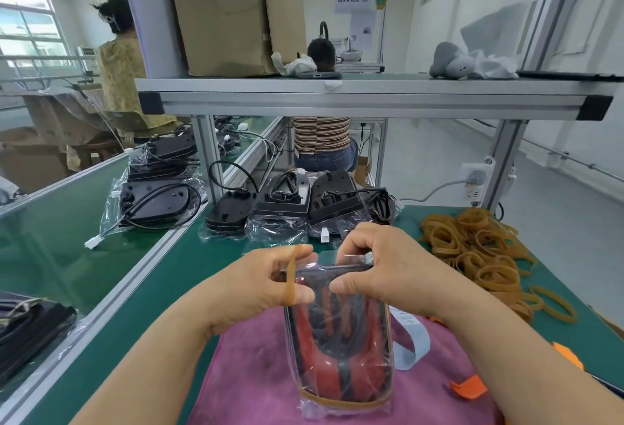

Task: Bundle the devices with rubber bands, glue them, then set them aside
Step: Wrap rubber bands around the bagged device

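Note:
A red and black device in a clear plastic bag (341, 350) lies on a pink cloth (256, 377) in front of me. One tan rubber band (341, 401) circles its near end. My left hand (266, 284) holds the bag's far left corner with a second rubber band (291, 276) stretched over its fingers. My right hand (381, 269) pinches the bag's far right edge.
A heap of rubber bands (479, 249) lies to the right. Several bagged black devices (297, 212) with cables sit at the back and on the left conveyor (60, 239). A shelf (364, 93) spans overhead. Orange tabs (469, 387) lie at the right. Other people sit beyond.

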`<control>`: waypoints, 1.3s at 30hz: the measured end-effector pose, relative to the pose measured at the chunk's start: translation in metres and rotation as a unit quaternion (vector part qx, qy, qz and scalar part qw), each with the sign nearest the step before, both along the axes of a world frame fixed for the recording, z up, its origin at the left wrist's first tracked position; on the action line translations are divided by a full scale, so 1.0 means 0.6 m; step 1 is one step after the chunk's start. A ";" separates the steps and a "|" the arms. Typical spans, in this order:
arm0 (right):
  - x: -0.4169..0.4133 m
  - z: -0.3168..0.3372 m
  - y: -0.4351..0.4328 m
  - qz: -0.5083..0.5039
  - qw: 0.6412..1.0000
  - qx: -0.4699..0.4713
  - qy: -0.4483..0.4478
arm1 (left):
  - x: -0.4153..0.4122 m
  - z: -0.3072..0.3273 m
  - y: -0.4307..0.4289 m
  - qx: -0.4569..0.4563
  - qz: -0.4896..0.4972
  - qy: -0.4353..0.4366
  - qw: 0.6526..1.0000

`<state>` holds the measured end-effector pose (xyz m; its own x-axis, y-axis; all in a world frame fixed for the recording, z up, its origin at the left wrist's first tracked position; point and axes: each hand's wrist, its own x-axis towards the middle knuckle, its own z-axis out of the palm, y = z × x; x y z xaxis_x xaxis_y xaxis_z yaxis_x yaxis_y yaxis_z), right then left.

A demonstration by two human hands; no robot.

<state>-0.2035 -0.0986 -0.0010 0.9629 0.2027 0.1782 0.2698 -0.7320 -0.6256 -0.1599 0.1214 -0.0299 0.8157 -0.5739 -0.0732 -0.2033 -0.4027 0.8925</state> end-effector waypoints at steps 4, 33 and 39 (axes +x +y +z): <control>-0.008 0.018 0.000 0.024 0.998 -0.057 0.018 | -0.012 -0.009 -0.003 -0.021 0.015 -0.008 1.000; 0.007 0.078 0.020 0.124 0.941 -0.277 -0.149 | -0.017 0.003 -0.014 -0.036 -0.067 -0.030 0.997; -0.006 0.053 -0.034 0.063 0.924 -0.238 -0.291 | -0.016 0.001 -0.015 -0.035 -0.079 -0.034 0.996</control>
